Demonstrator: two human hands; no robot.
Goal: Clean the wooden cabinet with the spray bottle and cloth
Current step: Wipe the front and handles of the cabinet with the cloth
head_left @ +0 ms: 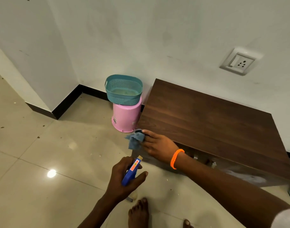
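Beige floor tiles [42,153] meet a white wall; against it stands the wooden cabinet [215,122]. At its near left corner the right hand [159,145] pinches a blue cloth [135,139]. Below, the left hand [124,180] closes its fingers round the spray bottle [132,171].

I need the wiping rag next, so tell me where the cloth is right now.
In the head view, the blue cloth is pinched in the right hand at the wooden cabinet's near left corner, just below the pink bucket.
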